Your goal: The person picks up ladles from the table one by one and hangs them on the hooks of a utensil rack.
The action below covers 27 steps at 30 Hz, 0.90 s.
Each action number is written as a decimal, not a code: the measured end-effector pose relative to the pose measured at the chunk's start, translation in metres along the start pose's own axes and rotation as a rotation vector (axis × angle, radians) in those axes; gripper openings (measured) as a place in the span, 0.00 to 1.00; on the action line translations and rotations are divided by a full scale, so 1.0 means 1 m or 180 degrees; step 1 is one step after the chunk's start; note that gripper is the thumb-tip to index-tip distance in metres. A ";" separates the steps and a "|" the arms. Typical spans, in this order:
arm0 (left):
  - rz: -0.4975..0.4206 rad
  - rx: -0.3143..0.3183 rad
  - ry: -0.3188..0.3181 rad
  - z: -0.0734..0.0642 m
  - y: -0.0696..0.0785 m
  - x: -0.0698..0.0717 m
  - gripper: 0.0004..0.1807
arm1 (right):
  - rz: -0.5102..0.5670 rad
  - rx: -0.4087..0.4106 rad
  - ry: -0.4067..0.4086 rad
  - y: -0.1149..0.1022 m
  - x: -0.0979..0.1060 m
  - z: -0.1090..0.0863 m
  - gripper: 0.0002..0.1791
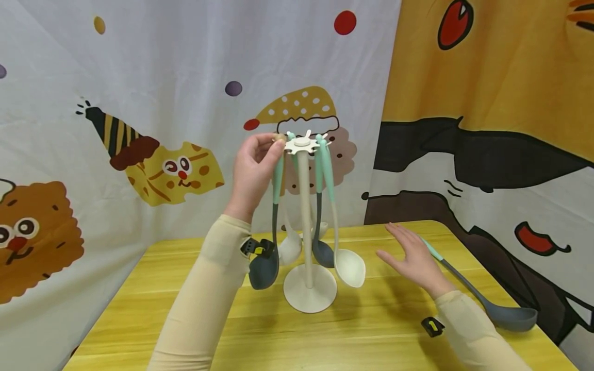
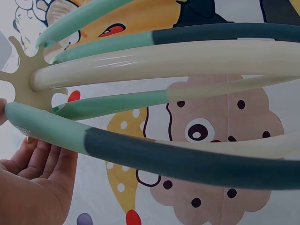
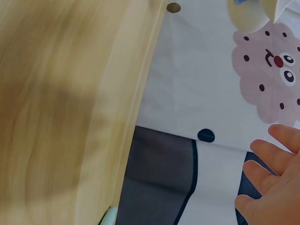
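A cream utensil stand (image 1: 306, 216) rises from a round base, with several mint-handled utensils hanging from its notched top. My left hand (image 1: 254, 167) is at the left side of that top, thumb and fingers pinching the upper end of a mint handle (image 2: 51, 127). This handle belongs to a dark grey cooking spoon (image 1: 263, 271), which hangs down beside the pole. To the right of the stand, my right hand (image 1: 413, 257) is held over the table with its fingers spread and nothing in it. Beyond it lies a dark grey ladle (image 1: 510, 315), its mint handle partly hidden by the hand.
On the stand's right hang a cream spoon (image 1: 350, 268) and another dark grey utensil (image 1: 323, 253). A cream utensil (image 1: 290, 248) hangs behind the pole on the left. The wooden table (image 1: 371, 335) ends at a printed cartoon curtain (image 1: 185, 77).
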<state>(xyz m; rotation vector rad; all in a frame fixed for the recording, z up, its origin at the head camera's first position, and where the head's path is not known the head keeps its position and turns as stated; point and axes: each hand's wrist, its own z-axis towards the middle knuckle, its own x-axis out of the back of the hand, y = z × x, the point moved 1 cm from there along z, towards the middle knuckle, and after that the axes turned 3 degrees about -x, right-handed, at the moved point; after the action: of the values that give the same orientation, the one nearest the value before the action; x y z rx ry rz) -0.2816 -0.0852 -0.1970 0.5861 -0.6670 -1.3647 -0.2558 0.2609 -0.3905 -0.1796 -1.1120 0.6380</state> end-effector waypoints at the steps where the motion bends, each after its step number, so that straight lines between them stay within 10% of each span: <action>1: -0.0005 -0.0003 0.0001 0.000 0.000 0.000 0.21 | -0.0018 -0.0005 0.0002 0.002 0.000 0.000 0.40; 27: 0.0012 -0.0051 0.0005 0.000 0.001 0.000 0.21 | -0.0405 -0.0142 -0.0139 0.043 0.006 -0.011 0.45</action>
<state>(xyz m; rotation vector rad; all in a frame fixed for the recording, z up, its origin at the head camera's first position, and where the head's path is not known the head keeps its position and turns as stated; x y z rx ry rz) -0.2807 -0.0849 -0.1967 0.5726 -0.6551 -1.3648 -0.2615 0.3005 -0.4097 -0.1325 -1.1707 0.5061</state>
